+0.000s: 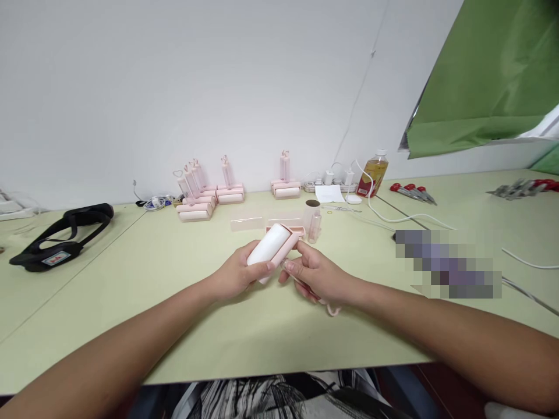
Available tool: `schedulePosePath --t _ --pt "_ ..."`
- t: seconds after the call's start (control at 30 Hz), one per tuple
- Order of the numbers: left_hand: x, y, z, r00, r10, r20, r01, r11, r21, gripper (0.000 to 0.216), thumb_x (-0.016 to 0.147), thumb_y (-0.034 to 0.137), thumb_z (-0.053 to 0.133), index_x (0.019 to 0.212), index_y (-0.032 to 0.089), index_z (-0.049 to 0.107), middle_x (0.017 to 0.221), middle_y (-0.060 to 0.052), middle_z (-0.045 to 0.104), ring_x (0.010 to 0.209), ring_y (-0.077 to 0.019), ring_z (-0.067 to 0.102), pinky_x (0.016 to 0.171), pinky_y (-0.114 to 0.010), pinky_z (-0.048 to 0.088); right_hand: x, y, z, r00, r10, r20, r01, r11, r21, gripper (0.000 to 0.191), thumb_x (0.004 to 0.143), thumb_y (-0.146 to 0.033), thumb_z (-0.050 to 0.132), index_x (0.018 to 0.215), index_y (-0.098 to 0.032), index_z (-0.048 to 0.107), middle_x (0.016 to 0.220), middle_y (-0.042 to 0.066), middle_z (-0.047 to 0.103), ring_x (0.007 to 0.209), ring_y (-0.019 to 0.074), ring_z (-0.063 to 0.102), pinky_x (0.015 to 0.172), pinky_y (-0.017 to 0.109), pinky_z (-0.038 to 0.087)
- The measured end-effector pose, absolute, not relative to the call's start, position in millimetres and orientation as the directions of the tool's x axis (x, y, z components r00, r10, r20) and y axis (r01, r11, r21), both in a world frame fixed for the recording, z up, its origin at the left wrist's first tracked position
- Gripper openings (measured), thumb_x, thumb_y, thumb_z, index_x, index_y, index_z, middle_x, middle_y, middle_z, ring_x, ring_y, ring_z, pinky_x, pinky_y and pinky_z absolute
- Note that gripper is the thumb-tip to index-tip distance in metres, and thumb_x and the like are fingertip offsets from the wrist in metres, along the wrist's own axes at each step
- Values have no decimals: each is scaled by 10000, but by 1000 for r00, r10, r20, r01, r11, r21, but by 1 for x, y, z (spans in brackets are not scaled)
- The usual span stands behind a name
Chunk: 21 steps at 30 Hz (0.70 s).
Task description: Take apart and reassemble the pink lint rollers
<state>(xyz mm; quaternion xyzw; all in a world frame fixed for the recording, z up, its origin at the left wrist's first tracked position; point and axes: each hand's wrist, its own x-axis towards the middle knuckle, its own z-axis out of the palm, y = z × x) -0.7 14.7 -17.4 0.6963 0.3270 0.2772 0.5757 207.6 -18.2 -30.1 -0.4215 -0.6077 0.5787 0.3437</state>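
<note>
My left hand [238, 270] is wrapped around a pink lint roller [271, 244] with a white roll, tilted above the table. Held in my right hand [318, 274] is its slim handle, mostly covered by my fingers. A pink heart-shaped loop [333, 311] sticks out below that hand. The handle's upper end meets the pink frame; whether they are joined cannot be seen. Just behind the roller lie another pink piece [299, 231], partly hidden, and clear plastic covers [247, 223]. Beside them stand a roll with a brown core [311, 210] and a clear pink handle part [314, 229].
Several lint rollers with upright handles [194, 212] line the wall. Further right are a power strip [311, 186], white paper [329, 193], tweezers [340, 208], a drink bottle [373, 173] and red-handled tools [413, 192]. A black headset [63, 238] lies left; white cables cross the right side.
</note>
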Motion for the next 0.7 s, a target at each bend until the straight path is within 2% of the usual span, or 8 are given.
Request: schedulePosePath --t 0.1,0.2,0.33,0.47,0.57,0.63,0.67,0.7 --pt "-1 16 -18 703 711 23 82 -113 990 451 832 426 621 1164 136 529 784 -38 583 559 -87 418 485 -212 297 207 -18 -29 -453 884 -118 64 -100 -993 348 908 -420 548 1184 -251 419 888 17 675 330 39 432 270 157 295" --pt "-4 19 -21 722 692 24 98 -136 986 527 835 466 620 1234 146 493 770 -25 569 524 -78 399 460 -208 286 206 -15 -28 -502 851 -154 -22 -191 -981 393 888 -413 587 1200 -244 420 890 33 693 335 44 454 272 155 300" --pt "-6 24 -25 685 725 75 108 -203 973 581 817 473 645 1279 165 474 812 -24 587 582 -100 450 510 -221 349 205 -9 -31 -520 837 -169 -125 -271 -955 406 859 -390 638 1184 -221 461 907 51 702 401 57 520 322 160 380" --pt "-7 30 -28 545 830 116 172 -247 954 561 786 489 671 1235 195 508 876 -17 597 626 -112 481 546 -229 383 207 -6 -36 -515 817 -261 -76 -346 -935 314 845 -409 652 1028 -184 532 913 63 694 536 94 608 436 212 519" --pt "-15 44 -29 450 881 149 232 -276 933 561 812 572 596 1221 200 504 886 -21 600 628 -126 510 541 -241 410 209 -6 -39 -496 809 -316 24 -351 -936 292 833 -419 662 952 -177 553 823 39 690 507 86 583 431 211 513" --pt "-25 60 -31 381 894 236 309 -364 879 548 891 614 411 1213 185 523 994 -74 621 764 -180 575 617 -282 463 209 -5 -40 -471 824 -315 58 -327 -943 301 832 -442 655 946 -179 562 759 17 682 457 76 553 391 191 468" --pt "-31 70 -32 332 887 320 379 -436 816 538 930 589 322 1205 183 544 1114 -104 609 910 -214 583 711 -313 486 209 -5 -40 -458 832 -312 65 -319 -946 309 834 -456 646 943 -179 565 732 8 677 433 72 539 371 183 442" --pt "-37 80 -35 308 860 408 481 -511 713 508 948 541 314 1237 192 543 1275 -120 552 1102 -249 535 842 -349 475 209 -4 -41 -446 839 -311 70 -313 -947 314 836 -466 638 939 -178 568 706 -1 670 412 68 524 352 176 416"
